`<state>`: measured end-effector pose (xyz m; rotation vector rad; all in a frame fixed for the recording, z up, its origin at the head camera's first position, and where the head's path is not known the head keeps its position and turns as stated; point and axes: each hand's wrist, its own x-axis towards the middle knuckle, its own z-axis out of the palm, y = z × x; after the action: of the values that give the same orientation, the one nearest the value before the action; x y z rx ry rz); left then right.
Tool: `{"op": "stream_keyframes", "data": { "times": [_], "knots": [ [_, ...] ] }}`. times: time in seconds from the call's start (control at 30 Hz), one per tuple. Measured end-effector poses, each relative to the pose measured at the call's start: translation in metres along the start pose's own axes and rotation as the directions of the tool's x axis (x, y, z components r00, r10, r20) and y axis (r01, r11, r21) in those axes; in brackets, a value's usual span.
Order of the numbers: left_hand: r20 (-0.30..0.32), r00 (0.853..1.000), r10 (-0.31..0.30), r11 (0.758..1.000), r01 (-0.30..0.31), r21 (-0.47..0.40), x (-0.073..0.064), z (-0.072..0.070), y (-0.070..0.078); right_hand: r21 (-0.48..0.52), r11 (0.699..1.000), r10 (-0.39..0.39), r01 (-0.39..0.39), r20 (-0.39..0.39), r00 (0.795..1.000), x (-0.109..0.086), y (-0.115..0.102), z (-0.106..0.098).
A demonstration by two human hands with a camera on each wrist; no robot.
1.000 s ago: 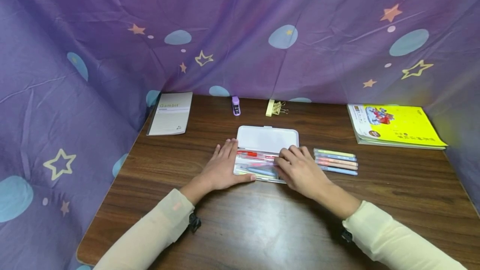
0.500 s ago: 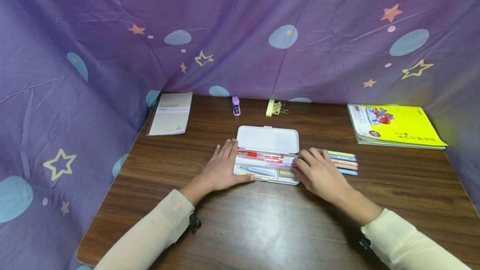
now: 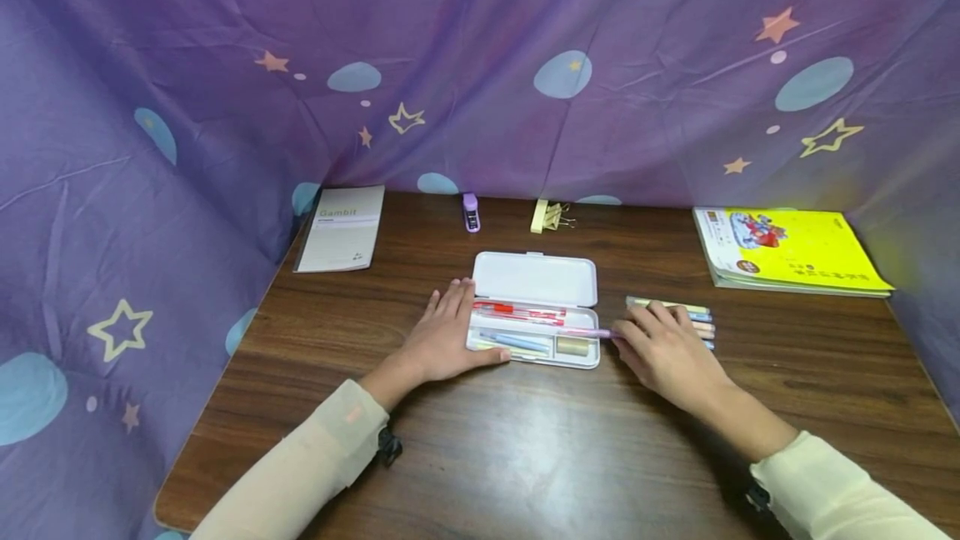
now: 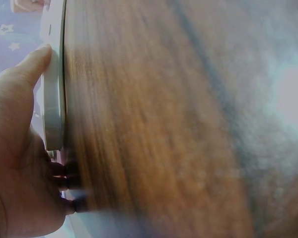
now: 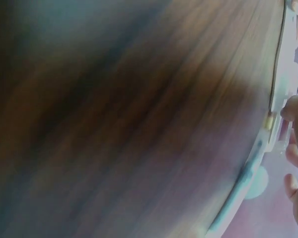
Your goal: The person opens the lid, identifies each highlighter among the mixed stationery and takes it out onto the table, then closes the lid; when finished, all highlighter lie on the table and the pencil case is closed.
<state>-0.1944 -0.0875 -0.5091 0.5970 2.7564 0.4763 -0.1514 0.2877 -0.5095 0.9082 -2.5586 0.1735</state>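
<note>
A white pencil case lies with its lid laid back on the table. My left hand rests against the case's left end, fingers straight and thumb on the front edge; in the left wrist view the thumb touches the case wall. With my right hand I pinch one end of a pink-purple pen, which sticks out over the case's right side. Red pens lie in the case behind a blue pen, and a small tan block sits in its front right compartment.
Several coloured pens lie in a row, partly hidden behind my right hand. Farther back are a notebook, a purple stapler, pale yellow binder clips and yellow books. A purple curtain borders the table.
My right hand has moved right from over the case, drawing the pink-purple pen along with it. The tan block has come into sight. My left hand has stayed at the case's left end.
</note>
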Motion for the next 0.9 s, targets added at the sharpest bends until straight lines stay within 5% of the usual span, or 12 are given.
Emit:
{"op": "stream_keyframes", "data": {
  "times": [0.27,0.9],
  "knots": [
    [-0.004,1.000,0.002,1.000,-0.002,0.002,0.000,0.000,0.001,-0.015,1.000,-0.008,0.007,-0.073,0.997,-0.020,0.020,-0.008],
    [-0.008,1.000,-0.002,1.000,0.002,0.014,-0.001,0.001,0.001,-0.059,0.998,-0.012,0.007,-0.089,0.996,-0.048,0.035,-0.011]
  ]
}}
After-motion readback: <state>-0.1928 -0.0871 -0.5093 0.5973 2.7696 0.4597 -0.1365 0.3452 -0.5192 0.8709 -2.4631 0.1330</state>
